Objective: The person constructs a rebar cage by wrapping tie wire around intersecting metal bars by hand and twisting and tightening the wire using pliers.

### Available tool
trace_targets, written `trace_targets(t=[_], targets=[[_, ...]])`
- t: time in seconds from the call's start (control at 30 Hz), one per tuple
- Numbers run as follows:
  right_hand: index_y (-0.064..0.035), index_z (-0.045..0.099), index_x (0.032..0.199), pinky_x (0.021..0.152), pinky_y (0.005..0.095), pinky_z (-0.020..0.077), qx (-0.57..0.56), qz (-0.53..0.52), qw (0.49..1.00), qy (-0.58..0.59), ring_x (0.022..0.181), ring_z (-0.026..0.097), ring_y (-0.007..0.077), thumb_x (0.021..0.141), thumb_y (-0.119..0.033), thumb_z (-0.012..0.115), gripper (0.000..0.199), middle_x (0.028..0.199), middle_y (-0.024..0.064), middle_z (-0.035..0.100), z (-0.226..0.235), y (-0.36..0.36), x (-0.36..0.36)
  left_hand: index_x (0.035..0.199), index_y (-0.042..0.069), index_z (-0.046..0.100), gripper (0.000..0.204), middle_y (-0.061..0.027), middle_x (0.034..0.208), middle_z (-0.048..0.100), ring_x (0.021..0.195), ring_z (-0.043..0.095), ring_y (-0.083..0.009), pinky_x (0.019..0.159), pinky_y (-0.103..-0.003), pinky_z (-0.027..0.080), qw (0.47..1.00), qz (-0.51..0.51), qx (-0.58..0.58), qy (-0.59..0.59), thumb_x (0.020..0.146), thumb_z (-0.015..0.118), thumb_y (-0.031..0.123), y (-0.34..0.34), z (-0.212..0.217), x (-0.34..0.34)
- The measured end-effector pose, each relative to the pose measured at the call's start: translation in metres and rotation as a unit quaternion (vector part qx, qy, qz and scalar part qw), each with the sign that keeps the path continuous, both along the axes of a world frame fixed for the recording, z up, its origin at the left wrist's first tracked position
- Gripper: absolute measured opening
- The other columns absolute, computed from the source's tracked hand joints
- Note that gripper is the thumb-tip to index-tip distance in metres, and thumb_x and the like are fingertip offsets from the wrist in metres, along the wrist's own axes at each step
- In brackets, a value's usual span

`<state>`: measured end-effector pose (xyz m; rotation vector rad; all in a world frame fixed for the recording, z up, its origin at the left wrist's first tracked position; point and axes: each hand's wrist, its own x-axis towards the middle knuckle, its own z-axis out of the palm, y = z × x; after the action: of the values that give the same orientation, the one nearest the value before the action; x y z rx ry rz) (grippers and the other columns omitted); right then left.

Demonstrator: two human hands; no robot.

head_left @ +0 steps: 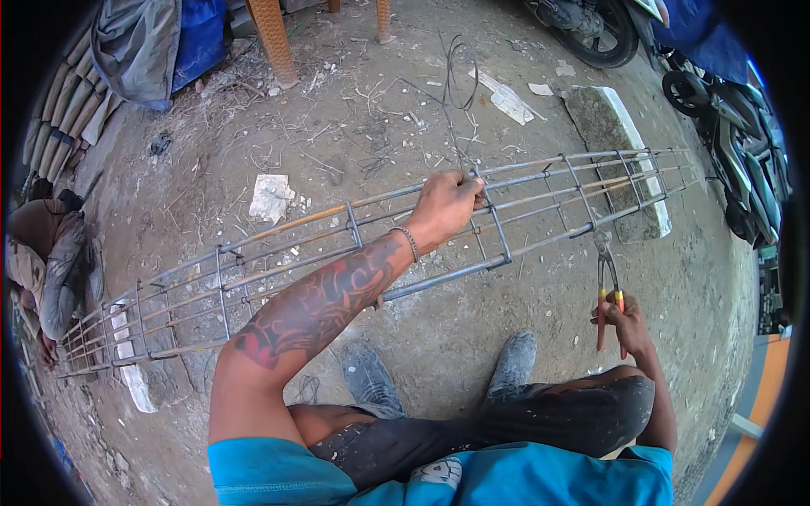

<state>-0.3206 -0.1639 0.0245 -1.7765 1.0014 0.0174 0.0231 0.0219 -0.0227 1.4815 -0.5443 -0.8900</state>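
1. My left hand (pixel 449 202) has its fingers curled and closed on the rebar cage (pixel 447 277), at the upper corner of a square steel stirrup (pixel 496 221); I cannot tell whether they pinch wire there too.
2. From just behind those fingers a thin binding wire (pixel 454 133) rises away from me and bends into a loose loop above the dirt ground (pixel 363 110).
3. My right hand (pixel 626 320) is clamped on the end-cutting pincers (pixel 603 245), its fingers wrapped around the red-and-yellow grips. The handles stand spread, and the pincers' head points away from me, close to the cage's near lower bar; I cannot tell whether it touches the steel.
4. The cage lies slantwise in front of me, from the lower left up to the right, its long bars held in shape by spaced stirrups. It passes over a pale block (pixel 135 384) near its left end and a larger concrete block (pixel 601 118) near its right one.
5. My tattooed left forearm (a chain bracelet (pixel 406 239) sits at the wrist) reaches across the middle of the cage, hiding part of the bars.
6. My dusty shoes (pixel 512 363) stand on this side of it.
7. At the far left a co-worker (pixel 59 278) crouches beside the cage's end, one hand near the bar tips.
8. Beyond the right end stands a parked motorcycle (pixel 747 160).
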Motion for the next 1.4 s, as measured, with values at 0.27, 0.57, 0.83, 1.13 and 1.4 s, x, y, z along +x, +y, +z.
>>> trace_targets(t=[0.27,0.57,0.83,1.13,1.4], targets=[[0.0044,0.049,0.094,0.085,0.0443,0.0507,0.273,0.061,0.952,0.123,0.091,0.064,0.036,0.092,-0.01,0.046,0.015,0.096,0.024,0.062,0.13,0.032,0.148,0.087,-0.011,0.058,0.027,-0.0145,0.085,0.063,0.075,0.062,-0.0183,0.071,-0.03,0.052,0.999,0.023,0.008,-0.029,0.09,0.051,0.015,-0.007,-0.016,0.002],[0.0191,0.052,0.104,0.095,0.0475,0.0423,0.274,0.182,0.893,0.308,0.105,0.057,0.0415,0.089,-0.02,0.035,0.046,0.11,0.0335,0.056,0.151,0.056,0.22,0.071,-0.009,0.059,0.035,-0.019,0.066,0.06,0.066,0.059,-0.0234,0.063,-0.039,0.045,0.997,0.024,0.029,-0.068,0.081,0.052,0.024,-0.001,0.001,0.0],[0.0226,0.05,0.103,0.098,0.0488,0.0402,0.319,0.139,0.865,0.361,0.107,0.056,0.0428,0.085,-0.02,0.035,0.048,0.109,0.035,0.055,0.155,0.062,0.252,0.069,-0.01,0.057,0.035,-0.0237,0.062,0.055,0.062,0.059,-0.0306,0.065,-0.042,0.045,0.996,0.037,0.011,-0.081,0.08,0.051,0.023,0.001,0.001,-0.002],[-0.0024,0.05,0.076,0.082,0.0488,0.0511,0.326,0.097,0.845,0.412,0.086,0.065,0.0343,0.086,-0.016,0.041,0.019,0.085,0.022,0.063,0.157,0.038,0.29,0.078,-0.006,0.059,0.031,-0.0274,0.091,0.061,0.093,0.06,-0.0398,0.082,-0.042,0.047,0.997,-0.028,0.047,-0.048,0.081,0.053,0.024,0.008,0.013,0.004],[-0.001,0.049,0.094,0.072,0.042,0.0522,0.189,0.111,0.833,0.508,0.078,0.065,0.0253,0.089,-0.019,0.042,0.019,0.095,0.0213,0.062,0.168,0.073,0.298,0.078,-0.005,0.059,0.029,-0.0265,0.092,0.062,0.094,0.059,-0.0406,0.083,-0.043,0.047,0.999,-0.021,0.036,-0.006,0.079,0.053,0.023,0.003,0.008,0.002]])
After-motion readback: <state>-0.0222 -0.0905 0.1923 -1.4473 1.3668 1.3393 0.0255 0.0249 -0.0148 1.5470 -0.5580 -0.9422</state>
